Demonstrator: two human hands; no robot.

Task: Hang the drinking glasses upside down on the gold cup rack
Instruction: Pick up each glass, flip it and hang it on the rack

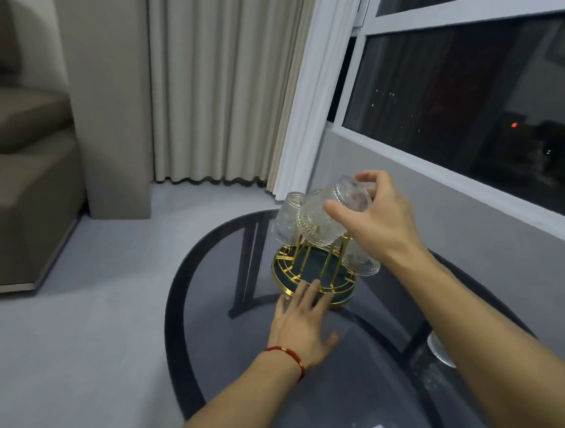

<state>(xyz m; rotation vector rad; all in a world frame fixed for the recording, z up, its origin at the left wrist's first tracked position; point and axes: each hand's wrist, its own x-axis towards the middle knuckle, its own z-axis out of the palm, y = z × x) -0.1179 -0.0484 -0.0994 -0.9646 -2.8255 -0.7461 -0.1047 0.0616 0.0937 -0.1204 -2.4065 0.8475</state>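
A round smoked-glass surface with a dark rim fills the lower frame, set beside a grey wall under a dark window; pale curtains hang behind it and a grey sofa stands at the left; the gold cup rack sits on the far part of the surface, its round base ringed in gold wire; the left hand, a red cord at its wrist, lies flat with fingers spread, fingertips touching the near rim of the rack; the right hand is closed on a patterned drinking glass, thumb and fingers pinching its base, the mouth tilted down over the rack's pegs; another glass hangs inverted on the left, one more on the right; a further glass shows partly behind the right forearm.
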